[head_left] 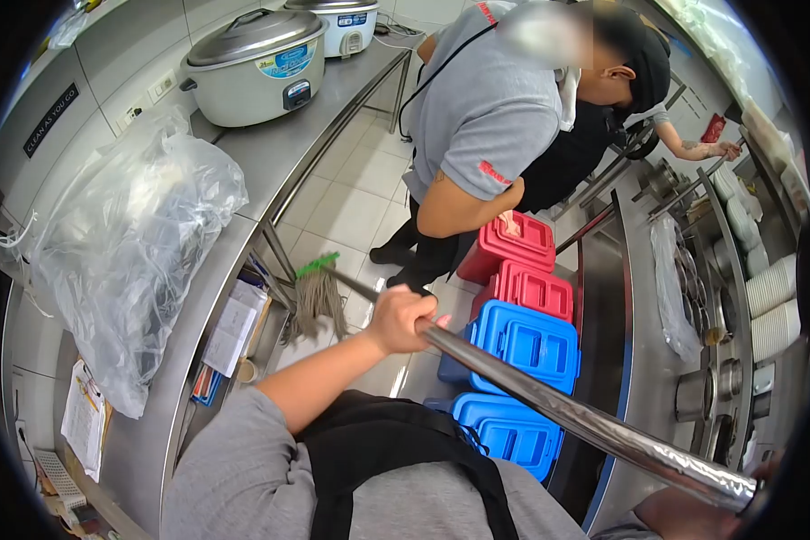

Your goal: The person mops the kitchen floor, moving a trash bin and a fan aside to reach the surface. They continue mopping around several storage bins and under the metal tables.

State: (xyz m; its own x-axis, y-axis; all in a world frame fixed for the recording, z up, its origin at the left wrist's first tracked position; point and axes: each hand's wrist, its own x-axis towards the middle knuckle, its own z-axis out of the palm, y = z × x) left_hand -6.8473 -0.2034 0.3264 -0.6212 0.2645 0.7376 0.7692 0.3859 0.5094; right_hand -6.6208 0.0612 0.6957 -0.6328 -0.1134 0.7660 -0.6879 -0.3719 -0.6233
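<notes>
A mop with a long metal handle (pixel 558 405) runs from the lower right up to a green clamp and a grey-green string head (pixel 318 301) on the tiled floor. Near the middle of the view, my left hand (pixel 403 319) is wrapped round the handle. At the lower right edge, my right hand (pixel 769 468) is dim and partly cut off by the dark rim of the view, close to the handle's end; its fingers cannot be made out. The mop head lies beside the left table's legs.
Blue bins (pixel 524 346) and red bins (pixel 535 290) stand in a row under the handle. A person (pixel 495 117) bends over them, another person's arm (pixel 697 148) behind. A steel table (pixel 270 153) with rice cookers is left; shelves (pixel 733 270) with pots and bowls are right.
</notes>
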